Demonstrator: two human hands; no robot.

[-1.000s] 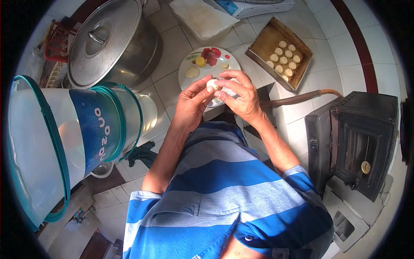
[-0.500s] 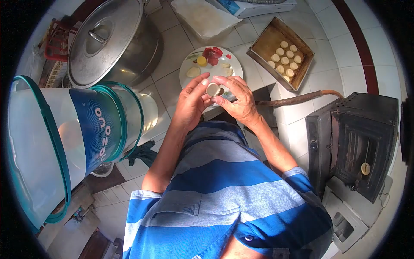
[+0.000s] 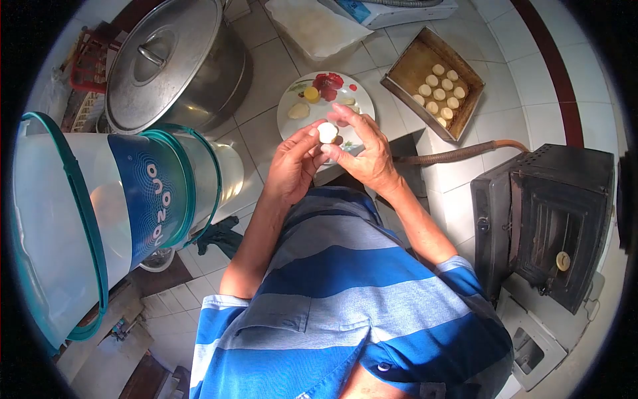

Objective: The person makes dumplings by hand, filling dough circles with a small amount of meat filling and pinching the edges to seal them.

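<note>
**Pinching pale round piece (image 3: 327,133) over floral plate (image 3: 283,117)**

Held in left hand (image 3: 292,159), between closed fingers, just above near side of plate. Holding right hand (image 3: 369,156) close beside it, half-curled, with wide gap between thumb and forefinger; no firm grip visible on that side. Cannot tell whether touching the piece with right thumb.

On the plate: yellow round object (image 3: 311,94), flat pale piece (image 3: 298,110), plus another pale bit partly hidden behind right fingers. Beyond, on tiled tabletop (image 3: 266,60): metal tray (image 3: 420,56), angled, with rows of pale rounds (image 3: 432,106) inside, well apart from hands; also white sheet (image 3: 319,28). Off to left: large lidded pot (image 3: 222,86) and labelled bucket (image 3: 159,189). At far right: dark oven (image 3: 565,173).
</note>
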